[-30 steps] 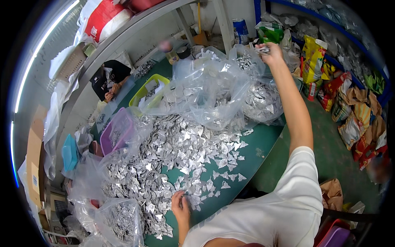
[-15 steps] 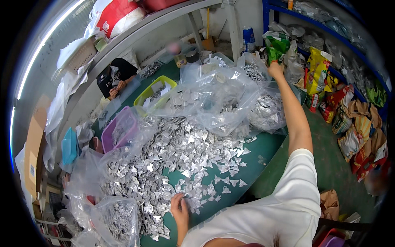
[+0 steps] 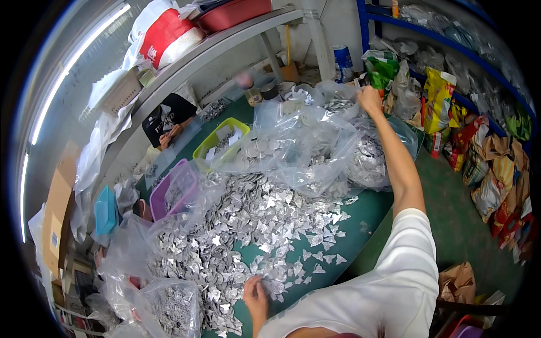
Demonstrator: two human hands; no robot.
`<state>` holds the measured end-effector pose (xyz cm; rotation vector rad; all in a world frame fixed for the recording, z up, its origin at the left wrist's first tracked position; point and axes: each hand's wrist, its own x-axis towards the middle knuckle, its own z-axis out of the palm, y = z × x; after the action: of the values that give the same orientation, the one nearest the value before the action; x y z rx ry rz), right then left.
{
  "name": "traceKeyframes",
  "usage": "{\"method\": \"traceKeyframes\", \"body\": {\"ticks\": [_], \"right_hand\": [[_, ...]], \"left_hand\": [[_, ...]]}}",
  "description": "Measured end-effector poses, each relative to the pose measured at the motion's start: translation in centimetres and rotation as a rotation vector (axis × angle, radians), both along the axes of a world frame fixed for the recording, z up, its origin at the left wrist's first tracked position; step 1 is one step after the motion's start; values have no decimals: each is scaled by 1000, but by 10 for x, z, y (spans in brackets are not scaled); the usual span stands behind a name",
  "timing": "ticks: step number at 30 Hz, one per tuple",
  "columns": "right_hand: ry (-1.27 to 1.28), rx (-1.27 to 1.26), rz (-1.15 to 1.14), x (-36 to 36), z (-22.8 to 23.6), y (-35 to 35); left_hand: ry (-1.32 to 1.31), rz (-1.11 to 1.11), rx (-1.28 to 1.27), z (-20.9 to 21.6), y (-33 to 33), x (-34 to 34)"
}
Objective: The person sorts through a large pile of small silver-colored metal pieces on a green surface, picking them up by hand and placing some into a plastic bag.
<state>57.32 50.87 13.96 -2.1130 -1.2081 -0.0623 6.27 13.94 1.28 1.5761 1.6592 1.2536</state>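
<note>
My left hand (image 3: 257, 297) rests at the near edge of a wide spread of small silver metal pieces (image 3: 225, 225); its fingers are loosely bent and hold nothing I can see. My right arm reaches far across the table. Its hand (image 3: 369, 100) is closed above a clear plastic bag (image 3: 340, 104) of silver pieces, and what its fingers hold, if anything, is hidden. Just beyond that hand stands a green package (image 3: 384, 70). More clear plastic bags (image 3: 315, 129) of metal parts lie across the far side of the table.
A purple basket (image 3: 155, 197) and a yellow-green basket (image 3: 246, 130) stand on the green table (image 3: 360, 217). Across the table is another person's hand (image 3: 169, 135). Blue shelving (image 3: 363, 28) and colourful packages (image 3: 442, 101) line the right side. A bag of small parts (image 3: 169, 304) sits at the near left.
My right hand has let go of the green package and drawn slightly left and nearer, to the bag of pieces. My left hand stays by the pile. The view has shifted a little.
</note>
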Motion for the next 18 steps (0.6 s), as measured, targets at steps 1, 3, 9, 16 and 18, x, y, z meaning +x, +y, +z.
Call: {"method": "traceKeyframes", "body": {"ticks": [1, 3, 9, 16, 18], "right_hand": [[54, 22, -14, 4, 1, 1], [106, 29, -67, 12, -1, -1], [14, 1, -210, 2, -27, -9], [-357, -91, 191, 89, -62, 23], [-297, -34, 305, 165, -46, 22]], "left_hand": [[6, -3, -2, 0, 2, -1], [-1, -5, -1, -2, 4, 1], [52, 39, 42, -1, -8, -4], [216, 123, 90, -2, -6, -20], [177, 104, 103, -2, 4, -23]]}}
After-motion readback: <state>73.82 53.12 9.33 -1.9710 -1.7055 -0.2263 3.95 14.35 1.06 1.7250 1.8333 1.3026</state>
